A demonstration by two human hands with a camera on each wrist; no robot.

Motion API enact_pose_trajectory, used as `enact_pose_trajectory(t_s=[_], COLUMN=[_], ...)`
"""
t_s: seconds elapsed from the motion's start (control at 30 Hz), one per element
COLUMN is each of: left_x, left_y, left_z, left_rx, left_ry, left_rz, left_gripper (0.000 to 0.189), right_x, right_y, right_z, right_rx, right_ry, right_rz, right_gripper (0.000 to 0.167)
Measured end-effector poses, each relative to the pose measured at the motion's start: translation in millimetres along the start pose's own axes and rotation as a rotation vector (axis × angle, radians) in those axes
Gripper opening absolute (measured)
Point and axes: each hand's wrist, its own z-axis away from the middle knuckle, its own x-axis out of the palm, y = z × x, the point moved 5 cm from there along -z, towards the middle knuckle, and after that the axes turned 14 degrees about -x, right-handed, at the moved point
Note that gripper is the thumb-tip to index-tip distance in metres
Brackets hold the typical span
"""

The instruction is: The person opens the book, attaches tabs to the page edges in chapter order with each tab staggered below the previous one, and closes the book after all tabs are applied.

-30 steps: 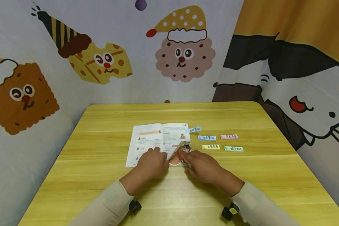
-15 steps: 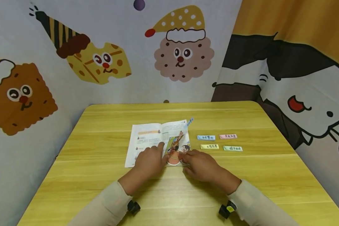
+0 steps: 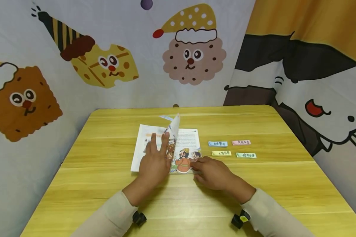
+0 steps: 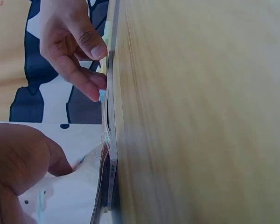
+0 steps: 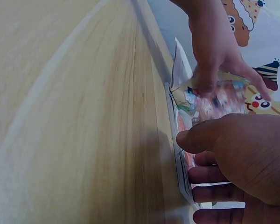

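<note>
An open book point(image 3: 186, 138) lies on the table, with text on its upper right page and colourful cartoon figures lower down. One page point(image 3: 174, 126) stands raised near the spine, curling left. A blue labelled tab point(image 3: 166, 117) sticks out from its far edge. My left hand point(image 3: 155, 158) spreads its fingers over that page and the left side of the book. At the book's lower right edge, my right hand point(image 3: 212, 172) touches the pages with thumb and fingertips. In the right wrist view its thumb point(image 5: 189, 140) rests at the book's near edge, apart from the extended fingers.
Right of the book lie labelled paper strips: blue point(image 3: 218, 144), pink point(image 3: 241, 142), yellow point(image 3: 221, 153) and green point(image 3: 246, 155). They rest on a wooden table point(image 3: 106, 131). A cartoon-printed cloth point(image 3: 148, 95) hangs behind the table.
My left hand has pushed the page from the right side up and over to the left, its fingers now spread. The tab moved left with it. My right hand stays at the lower right edge.
</note>
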Motion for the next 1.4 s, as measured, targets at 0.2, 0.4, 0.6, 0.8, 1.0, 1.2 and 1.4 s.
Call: enact_pose_trajectory(t_s=[0.2, 0.4, 0.6, 0.8, 1.0, 1.2, 1.4], left_x=[-0.5, 4.1, 13.0, 17.5, 20.9, 22.6, 23.0], left_y=[-1.9, -2.1, 6.7, 10.4, 9.5, 10.6, 13.4], left_z=[1.7, 4.6, 10.3, 14.6, 15.1, 12.2, 9.0], left_rx=[0.018, 0.037, 0.236, 0.316, 0.302, 0.305, 0.327], left_ry=[-0.009, -0.075, -0.165, -0.223, -0.256, -0.262, -0.244], left_rz=[-0.079, -0.138, -0.101, -0.038, -0.020, -0.010, -0.036], left_gripper=[0.095, 0.084, 0.047, 0.032, 0.033, 0.030, 0.027], right_x=[1, 1, 0, 0, 0, 0, -1], right_y=[2, 2, 2, 2, 3, 3, 3], right_z=[0.7, 0.5, 1.0, 2.0, 3.8, 4.9, 4.6], right_rx=[0.019, 0.024, 0.030, 0.021, 0.004, -0.010, -0.036], right_ry=[-0.013, -0.007, -0.003, 0.012, 0.020, 0.034, 0.064], right_rz=[-0.007, -0.008, -0.018, -0.031, -0.020, -0.021, -0.018], right_gripper=[0.046, 0.046, 0.046, 0.045, 0.044, 0.038, 0.029])
